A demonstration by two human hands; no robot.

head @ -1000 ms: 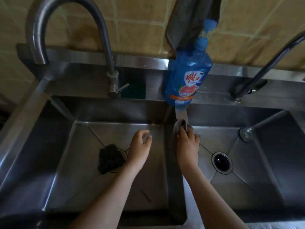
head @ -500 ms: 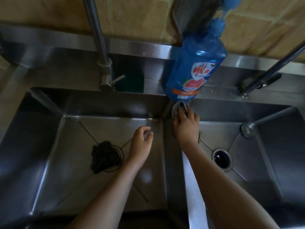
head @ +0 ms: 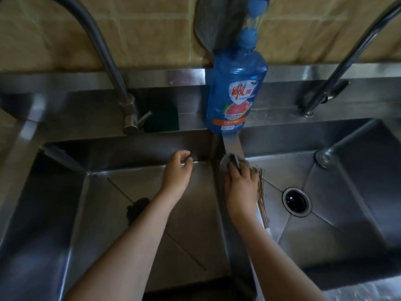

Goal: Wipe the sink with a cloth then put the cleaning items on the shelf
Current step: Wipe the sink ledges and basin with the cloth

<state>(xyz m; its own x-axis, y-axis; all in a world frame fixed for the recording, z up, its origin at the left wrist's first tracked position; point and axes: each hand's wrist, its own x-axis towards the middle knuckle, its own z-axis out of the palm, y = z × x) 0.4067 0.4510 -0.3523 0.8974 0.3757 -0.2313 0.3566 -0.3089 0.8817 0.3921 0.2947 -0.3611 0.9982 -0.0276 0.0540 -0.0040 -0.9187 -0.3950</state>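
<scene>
A steel double sink (head: pixel 232 144) fills the head view. My right hand (head: pixel 239 187) presses a small grey cloth (head: pixel 230 161) onto the divider between the two basins, fingers closed over it. My left hand (head: pixel 176 172) hovers in the left basin near its back wall, fingers loosely curled and holding nothing. A blue dish-soap bottle (head: pixel 235 90) stands on the back ledge just beyond the cloth. A dark green sponge (head: pixel 161 119) lies on the ledge beside the left tap. A black scouring wad (head: pixel 136 210) sits on the left drain, partly behind my forearm.
Left tap (head: pixel 104 53) and right tap (head: pixel 338 68) arch over the basins. A dark cloth (head: pixel 219 20) hangs on the tiled wall behind the bottle. Thin brown sticks (head: pixel 261 192) lie along the right basin's inner wall. The right drain (head: pixel 296 202) is uncovered.
My right hand with the cloth slid up the divider toward the bottle, then drew back a little. My left hand moved toward the left basin's back wall. The view shifted.
</scene>
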